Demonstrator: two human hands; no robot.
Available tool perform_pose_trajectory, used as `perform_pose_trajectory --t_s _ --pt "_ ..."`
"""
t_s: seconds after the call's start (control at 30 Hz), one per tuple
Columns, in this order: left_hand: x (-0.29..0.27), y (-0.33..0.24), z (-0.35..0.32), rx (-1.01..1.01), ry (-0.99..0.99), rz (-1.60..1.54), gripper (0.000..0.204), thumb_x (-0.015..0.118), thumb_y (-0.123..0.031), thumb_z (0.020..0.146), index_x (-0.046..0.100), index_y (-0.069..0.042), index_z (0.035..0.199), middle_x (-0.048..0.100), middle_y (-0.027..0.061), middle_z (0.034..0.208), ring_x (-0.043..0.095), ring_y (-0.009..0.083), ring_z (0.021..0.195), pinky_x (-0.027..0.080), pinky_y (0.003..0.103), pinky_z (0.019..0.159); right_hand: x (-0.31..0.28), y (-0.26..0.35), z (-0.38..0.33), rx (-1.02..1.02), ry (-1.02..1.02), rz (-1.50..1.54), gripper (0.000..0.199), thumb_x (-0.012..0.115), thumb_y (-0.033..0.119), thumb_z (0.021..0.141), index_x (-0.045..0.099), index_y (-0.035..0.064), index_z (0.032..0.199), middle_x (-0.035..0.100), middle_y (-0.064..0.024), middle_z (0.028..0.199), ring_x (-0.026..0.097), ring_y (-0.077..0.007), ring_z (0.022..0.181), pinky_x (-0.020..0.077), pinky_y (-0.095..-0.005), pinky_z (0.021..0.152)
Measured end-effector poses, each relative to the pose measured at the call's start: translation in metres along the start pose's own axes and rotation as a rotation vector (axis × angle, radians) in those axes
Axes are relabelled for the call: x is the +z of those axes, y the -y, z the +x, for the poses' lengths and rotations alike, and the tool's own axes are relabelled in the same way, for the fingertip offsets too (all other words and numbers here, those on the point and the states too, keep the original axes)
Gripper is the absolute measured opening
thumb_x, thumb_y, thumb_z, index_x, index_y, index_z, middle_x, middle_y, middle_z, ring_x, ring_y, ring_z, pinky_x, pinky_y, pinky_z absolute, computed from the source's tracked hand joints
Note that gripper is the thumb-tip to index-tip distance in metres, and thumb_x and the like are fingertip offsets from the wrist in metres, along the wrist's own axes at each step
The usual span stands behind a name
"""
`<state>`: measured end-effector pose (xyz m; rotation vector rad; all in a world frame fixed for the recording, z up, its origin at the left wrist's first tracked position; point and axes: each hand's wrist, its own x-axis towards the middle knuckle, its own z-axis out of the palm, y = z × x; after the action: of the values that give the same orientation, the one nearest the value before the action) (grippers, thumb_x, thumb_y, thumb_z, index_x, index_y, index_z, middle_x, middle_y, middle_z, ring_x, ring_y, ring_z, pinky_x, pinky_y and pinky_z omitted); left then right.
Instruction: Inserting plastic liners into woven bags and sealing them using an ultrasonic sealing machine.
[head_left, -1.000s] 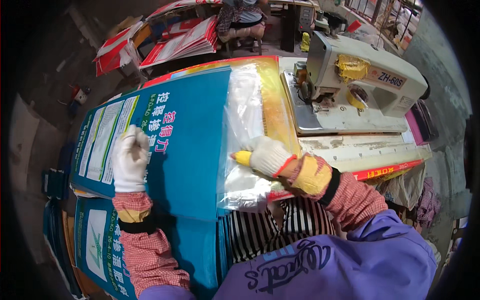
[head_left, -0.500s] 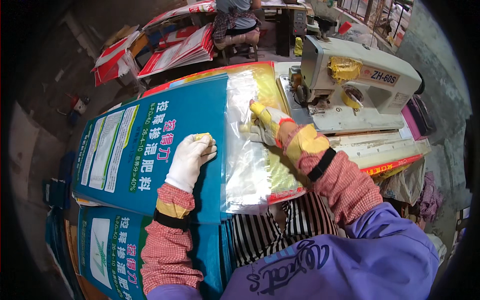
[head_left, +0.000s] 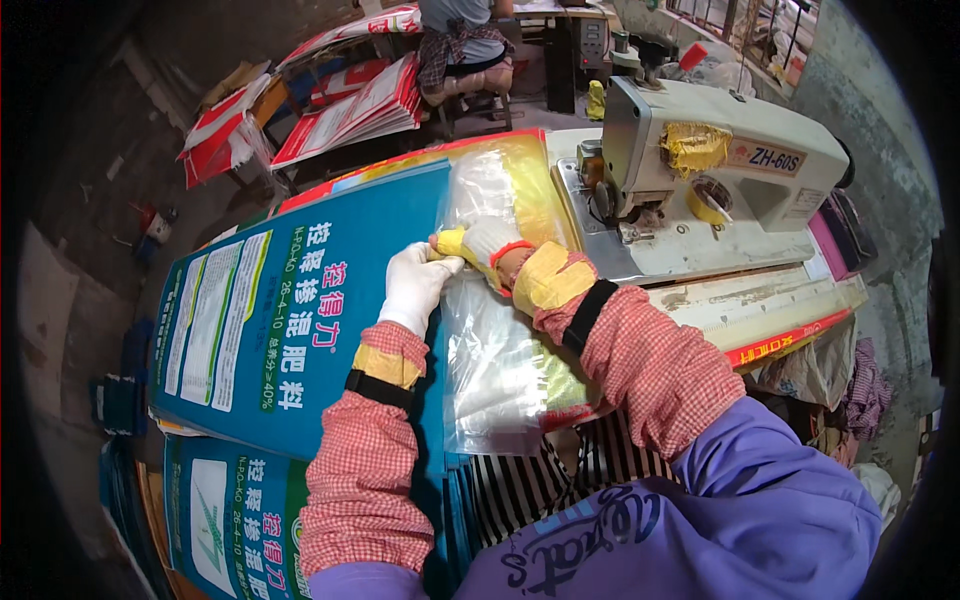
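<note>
A large blue printed sack [head_left: 290, 310] lies flat across the sewing table, with a clear plastic liner [head_left: 495, 360] sticking out of its right-hand end. My left hand [head_left: 415, 285], in a white glove, rests on the sack's edge where the liner comes out. My right hand [head_left: 480, 245], in a white and yellow glove, meets it there and pinches the liner's edge. Both hands touch each other at that spot. Red checked sleeve covers run up both forearms.
A cream industrial sewing machine [head_left: 720, 175] stands right of my hands. More blue sacks [head_left: 215, 510] lie stacked at the lower left. Red and white sacks [head_left: 345, 105] are piled at the back, near a seated person [head_left: 465, 50]. Cloth hangs at the table's right [head_left: 815, 365].
My left hand has slid right along the sack, from its middle to the liner's edge. My right hand moved back down from further up the liner to meet it.
</note>
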<state>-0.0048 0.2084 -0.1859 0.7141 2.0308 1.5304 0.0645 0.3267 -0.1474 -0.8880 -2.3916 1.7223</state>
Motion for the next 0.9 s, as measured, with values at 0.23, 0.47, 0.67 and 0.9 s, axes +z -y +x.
perform_pose_trajectory --t_s 0.23,0.47,0.67,0.9 --pt "-0.145 -0.015 -0.017 0.462 -0.378 0.057 0.028 0.051 -0.026 0.089 0.063 -0.001 0.089 0.051 -0.003 0.07 0.045 0.0057 0.06 0.037 0.021 0.052 -0.041 -0.032 -0.005 -0.079 -0.027 -0.452 0.042 0.07 0.034 0.07 0.065 -0.0006 0.092 0.065 -0.0181 0.082 0.063 -0.0304 0.073 0.0487 -0.0404 0.067" --pt "-0.079 -0.089 -0.07 0.247 -0.355 -0.162 0.019 0.055 -0.017 0.089 0.059 0.0 0.097 0.054 -0.0016 0.071 0.046 0.004 0.057 0.036 0.017 0.05 -0.029 0.009 -0.056 -1.126 -0.67 -0.357 0.039 0.065 0.029 0.072 0.057 0.0018 0.098 0.06 -0.0177 0.093 0.058 -0.0367 0.083 0.0482 -0.0441 0.073" --pt "-0.059 -0.102 -0.077 0.215 -0.316 -0.127 0.013 0.056 -0.011 0.087 0.057 0.001 0.091 0.053 -0.0008 0.068 0.045 0.0037 0.054 0.035 0.017 0.049 0.082 0.004 -0.152 -0.509 0.925 -0.362 0.051 0.06 0.052 0.073 0.065 0.0015 0.081 0.063 -0.0161 0.069 0.063 -0.029 0.07 0.0488 -0.0412 0.066" --pt "-0.051 -0.099 -0.122 0.148 -0.22 0.057 0.014 0.055 -0.013 0.087 0.057 0.0 0.092 0.052 -0.0013 0.068 0.043 0.0039 0.054 0.034 0.017 0.05 0.107 -0.033 -0.143 -1.249 1.245 -0.09 0.035 0.067 0.028 0.073 0.065 0.0077 0.102 0.067 -0.0099 0.097 0.064 -0.0243 0.073 0.0511 -0.0374 0.067"
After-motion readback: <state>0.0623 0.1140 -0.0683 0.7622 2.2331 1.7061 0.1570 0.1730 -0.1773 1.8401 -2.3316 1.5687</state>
